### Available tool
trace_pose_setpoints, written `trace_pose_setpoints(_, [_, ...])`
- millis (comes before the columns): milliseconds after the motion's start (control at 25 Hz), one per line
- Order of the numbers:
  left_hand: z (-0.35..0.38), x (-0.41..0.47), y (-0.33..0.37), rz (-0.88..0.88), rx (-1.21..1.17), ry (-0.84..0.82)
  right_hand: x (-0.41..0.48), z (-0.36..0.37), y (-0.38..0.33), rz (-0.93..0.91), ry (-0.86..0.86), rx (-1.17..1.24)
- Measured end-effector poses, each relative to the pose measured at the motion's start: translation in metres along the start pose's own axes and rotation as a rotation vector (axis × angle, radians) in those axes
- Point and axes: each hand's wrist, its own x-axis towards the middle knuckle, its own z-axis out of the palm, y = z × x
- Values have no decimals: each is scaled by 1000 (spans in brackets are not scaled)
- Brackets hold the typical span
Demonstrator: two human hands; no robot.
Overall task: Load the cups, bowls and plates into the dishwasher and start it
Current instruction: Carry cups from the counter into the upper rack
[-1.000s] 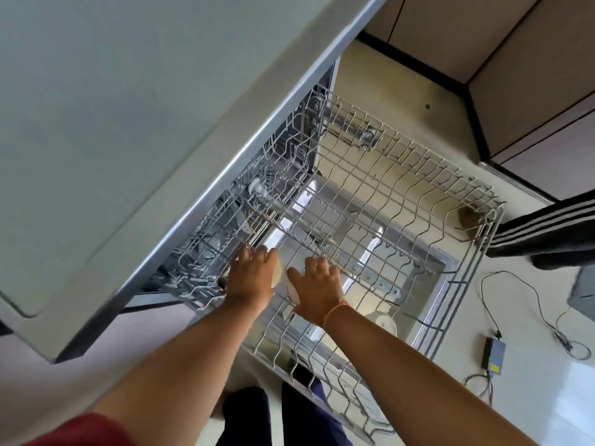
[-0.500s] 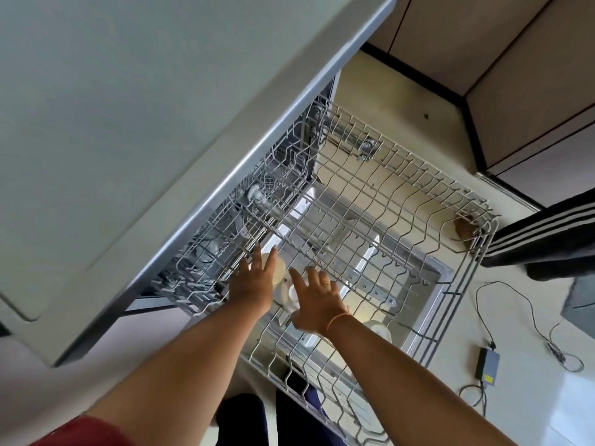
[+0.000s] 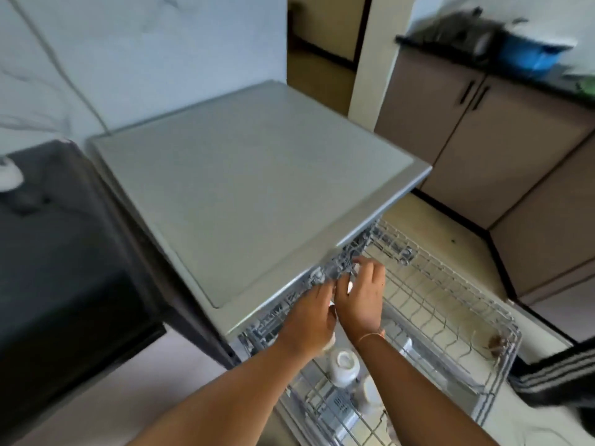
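Left hand (image 3: 309,317) and right hand (image 3: 360,297) are reaching side by side, almost touching, into the pulled-out grey wire rack (image 3: 450,304). Right fingers are extending; left grip cannot be told. Small white ceramic cup (image 3: 343,362) is sitting in the rack, just below the wrists. Judged light, rigid, slick, chippable, so best gripped round its body.

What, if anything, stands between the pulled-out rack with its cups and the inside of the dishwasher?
Only the person's own hands: the left hand and right hand reach into the rack right at the dishwasher opening. Nothing else visible blocks the cups.
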Motion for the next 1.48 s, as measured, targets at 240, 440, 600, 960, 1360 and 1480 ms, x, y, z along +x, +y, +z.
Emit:
trace_pose_setpoints(240, [-98, -30, -21, 20, -50, 334, -6, 25, -106, -61, 58, 184])
trace_pose_setpoints(440, [-201, -79, -93, -211, -29, 580, -36, 89, -208, -163, -73, 350])
trace_pose_setpoints(600, [-264, -123, -153, -372, 82, 727, -67, 138, -275, -202, -243, 450])
trace_pose_setpoints(960, [-321, -149, -245, -872, -214, 912, -84, 232, -356, -225, -750, 430])
trace_pose_setpoints(1360, [-398, -71, -332, -1063, -376, 1073, 1, 372, -450, -108, -842, 557])
trace_pose_setpoints(1480, [-414, -52, -348, -1048, -428, 1146, 19, 397, -468, -88, -869, 628])
